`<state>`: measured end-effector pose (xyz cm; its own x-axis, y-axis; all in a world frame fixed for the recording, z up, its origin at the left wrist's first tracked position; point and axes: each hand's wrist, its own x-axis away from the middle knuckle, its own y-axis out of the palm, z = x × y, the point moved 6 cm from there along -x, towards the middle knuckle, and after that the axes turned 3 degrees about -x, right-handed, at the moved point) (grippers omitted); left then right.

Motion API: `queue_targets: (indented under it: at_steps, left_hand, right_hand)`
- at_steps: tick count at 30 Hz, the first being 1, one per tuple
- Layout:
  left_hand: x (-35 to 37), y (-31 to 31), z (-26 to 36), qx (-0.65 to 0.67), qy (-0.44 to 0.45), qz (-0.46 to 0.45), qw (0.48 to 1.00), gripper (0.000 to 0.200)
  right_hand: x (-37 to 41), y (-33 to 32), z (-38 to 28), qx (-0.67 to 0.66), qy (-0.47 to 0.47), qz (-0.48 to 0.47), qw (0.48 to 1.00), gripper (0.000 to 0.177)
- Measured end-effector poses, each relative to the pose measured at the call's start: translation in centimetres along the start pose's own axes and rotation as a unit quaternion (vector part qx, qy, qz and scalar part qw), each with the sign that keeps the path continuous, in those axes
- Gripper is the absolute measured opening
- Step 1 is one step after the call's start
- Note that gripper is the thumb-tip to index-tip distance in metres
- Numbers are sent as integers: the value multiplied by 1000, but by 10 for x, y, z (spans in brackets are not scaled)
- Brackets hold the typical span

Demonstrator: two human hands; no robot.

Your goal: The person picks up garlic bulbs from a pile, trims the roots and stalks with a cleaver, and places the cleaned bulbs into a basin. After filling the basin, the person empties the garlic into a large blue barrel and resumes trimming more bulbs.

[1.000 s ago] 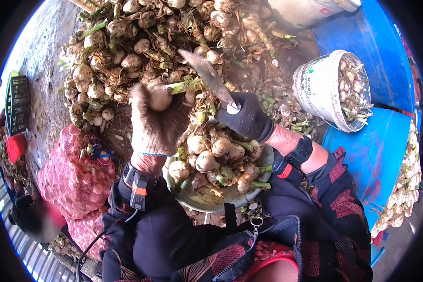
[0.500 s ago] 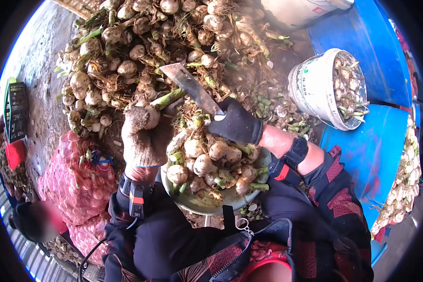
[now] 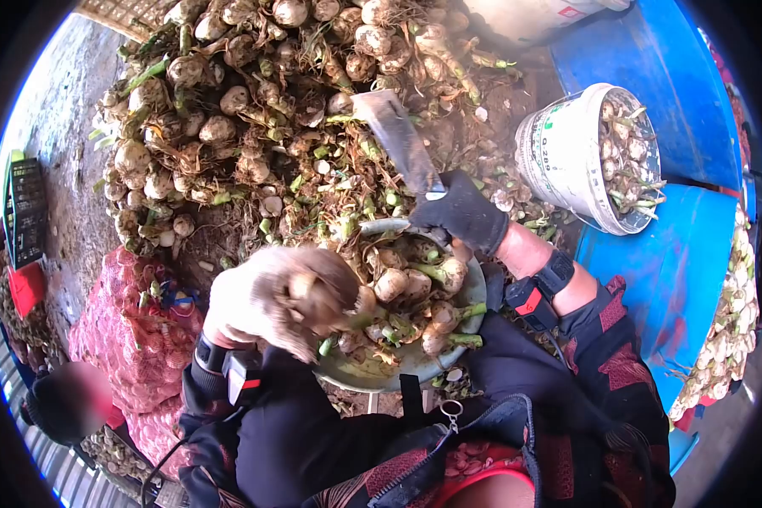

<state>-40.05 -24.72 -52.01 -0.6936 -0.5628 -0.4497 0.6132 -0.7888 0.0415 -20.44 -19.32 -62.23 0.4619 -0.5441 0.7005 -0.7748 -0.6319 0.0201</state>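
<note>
My left hand (image 3: 258, 292), in a soiled pale glove, is smeared by motion over the left side of a basin. Its fingers are curled round a garlic bulb (image 3: 308, 288), which shows only as a blurred round shape. In a dark glove, my right hand (image 3: 464, 213) grips the handle of a broad-bladed knife (image 3: 395, 140), at the basin's far right rim. The blade points up and away over the trimmings. Between my knees, the basin (image 3: 356, 375) holds several garlic bulbs (image 3: 390, 285) with short cut green stems.
A large heap of untrimmed garlic (image 3: 220, 127) lies ahead and left. Pink mesh sacks (image 3: 131, 334) stand at left. To the right are a white bucket (image 3: 559, 157) of thin-stemmed bulbs and blue barrels (image 3: 652, 271). A person (image 3: 59, 402) is at the lower left edge.
My left hand has come down and toward me with the bulb, from beside the heap to over the basin. My right hand and the knife have shifted right, away from the left hand.
</note>
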Motion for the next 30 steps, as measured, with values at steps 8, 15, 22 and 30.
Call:
queue_targets:
  at_steps: [8,15,22,30]
  left_hand:
    - [11,-68,-145,-288,-524,230,767,58]
    - [-33,-95,-176,-477,-538,161,676,66]
    - [21,-78,-191,-375,-596,142,696,37]
    - [43,-54,-135,-146,-470,307,815,44]
  right_hand:
    - [7,-39,9,-133,-12,80,988,15]
    - [4,-44,12,-120,-3,106,987,13]
    - [-2,-42,13,-98,-1,99,990,15]
    - [-6,-26,-2,189,-204,115,954,25]
